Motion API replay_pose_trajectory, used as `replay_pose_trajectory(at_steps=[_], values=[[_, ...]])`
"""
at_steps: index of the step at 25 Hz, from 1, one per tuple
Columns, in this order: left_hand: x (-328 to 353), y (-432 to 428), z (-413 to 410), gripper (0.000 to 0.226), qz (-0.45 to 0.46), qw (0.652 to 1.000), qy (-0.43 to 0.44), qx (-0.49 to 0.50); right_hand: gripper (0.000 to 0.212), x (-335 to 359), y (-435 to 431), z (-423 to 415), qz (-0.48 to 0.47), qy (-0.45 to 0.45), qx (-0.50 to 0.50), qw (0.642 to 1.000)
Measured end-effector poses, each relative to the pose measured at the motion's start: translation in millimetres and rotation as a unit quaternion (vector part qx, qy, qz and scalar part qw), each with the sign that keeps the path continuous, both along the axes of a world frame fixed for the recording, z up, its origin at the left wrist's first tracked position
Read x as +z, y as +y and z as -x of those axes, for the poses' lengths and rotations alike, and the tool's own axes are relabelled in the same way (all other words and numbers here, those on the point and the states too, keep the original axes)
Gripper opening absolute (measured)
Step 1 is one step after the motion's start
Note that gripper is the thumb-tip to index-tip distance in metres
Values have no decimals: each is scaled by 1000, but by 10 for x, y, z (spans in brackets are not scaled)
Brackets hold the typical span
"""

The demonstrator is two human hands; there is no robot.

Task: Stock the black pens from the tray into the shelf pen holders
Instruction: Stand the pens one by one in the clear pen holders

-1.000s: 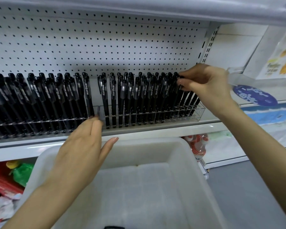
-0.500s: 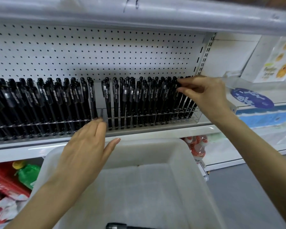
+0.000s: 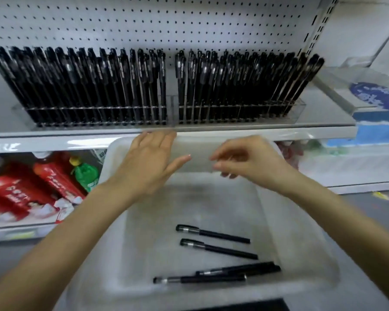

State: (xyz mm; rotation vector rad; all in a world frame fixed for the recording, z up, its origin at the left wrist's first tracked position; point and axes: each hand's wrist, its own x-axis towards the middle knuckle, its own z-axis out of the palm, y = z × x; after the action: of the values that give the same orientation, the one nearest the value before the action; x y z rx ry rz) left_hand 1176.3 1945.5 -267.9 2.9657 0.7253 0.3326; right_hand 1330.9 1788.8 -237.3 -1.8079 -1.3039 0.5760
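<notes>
Several black pens (image 3: 212, 234) lie loose on the floor of a white plastic tray (image 3: 299, 239) in front of me. On the shelf above, two clear pen holders (image 3: 296, 111) stand side by side, packed with upright black pens (image 3: 126, 86). My left hand (image 3: 148, 163) hovers flat over the tray's far edge, its straight fingertips at the shelf lip. Beside it, above the far end of the tray, my right hand (image 3: 245, 163) has its fingers loosely curled and holds nothing.
A white pegboard (image 3: 166, 23) backs the shelf. Red cartons (image 3: 20, 194) and a green bottle (image 3: 85, 173) sit on the lower shelf at left. A blue label (image 3: 377, 95) and blue packaging (image 3: 377, 131) lie to the right. Grey floor shows at lower right.
My right hand has left the pens at the right end of the holder and come down over the tray. The view has tilted down, so the loose pens now show.
</notes>
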Motion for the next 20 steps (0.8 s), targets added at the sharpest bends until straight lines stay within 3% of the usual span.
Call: replay_pose_trajectory(at_steps=[3, 10, 16, 18, 20], values=[[-42, 23, 66, 89, 9, 1000, -17, -6, 6, -396, -5, 352, 126, -25, 94, 987], [-79, 7, 107, 86, 13, 999, -36, -4, 20, -706, 27, 596, 221, -103, 112, 963], [-79, -3, 70, 88, 24, 998, -53, 0, 15, -702, 132, 632, 231, -171, 119, 950], [-70, 4, 75, 87, 60, 996, -72, 7, 16, -628, 158, 569, 225, -150, 97, 958], [-4, 34, 59, 83, 107, 987, -119, 24, 24, -419, 171, 430, 182, -72, 56, 979]])
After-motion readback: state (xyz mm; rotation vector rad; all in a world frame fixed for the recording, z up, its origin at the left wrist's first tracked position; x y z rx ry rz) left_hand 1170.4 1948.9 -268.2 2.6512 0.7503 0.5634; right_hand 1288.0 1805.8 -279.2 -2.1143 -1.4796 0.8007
